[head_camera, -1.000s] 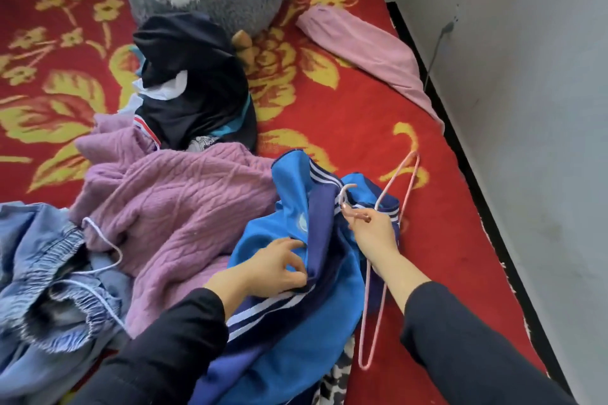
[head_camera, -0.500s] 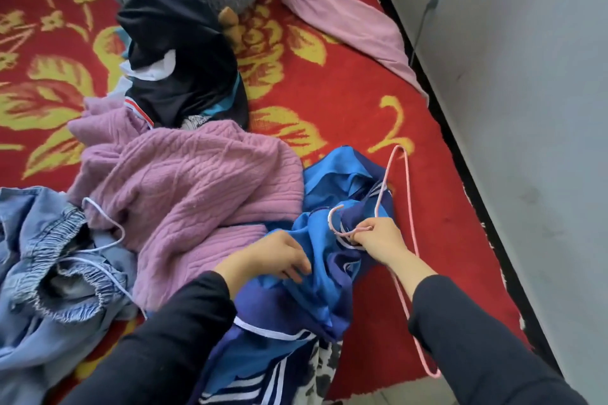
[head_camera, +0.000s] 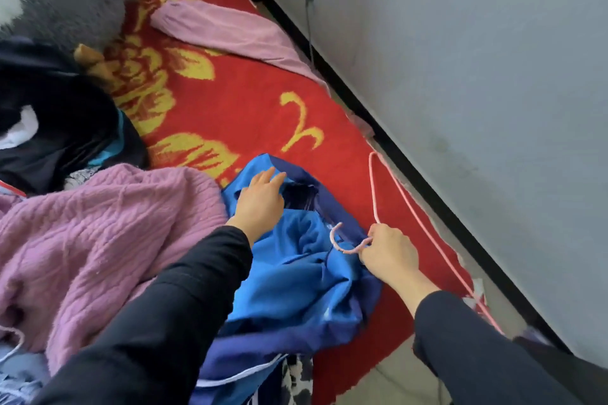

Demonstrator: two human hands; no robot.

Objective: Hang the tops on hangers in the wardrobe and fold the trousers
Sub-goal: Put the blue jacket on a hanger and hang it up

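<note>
Left hand (head_camera: 260,202): centre of the frame, fingers (head_camera: 267,176) straight and slightly spread, resting flat on the upper edge of the blue jacket (head_camera: 296,276); nothing is gripped.

Right hand (head_camera: 391,256): right of centre, fingers curled, pinching the pink wire hanger (head_camera: 373,187) at its neck. The hook curves left over the jacket fabric. The hanger body extends towards the upper right and along the blanket edge beside the grey wall (head_camera: 477,76).

The blue jacket lies crumpled on the red floral blanket (head_camera: 250,99), touching the pink knitted sweater (head_camera: 108,223) on its left. A black garment (head_camera: 59,135) lies at the left edge, a pink garment (head_camera: 227,31) at upper centre, and blue denim (head_camera: 16,371) at the lower left corner.
</note>
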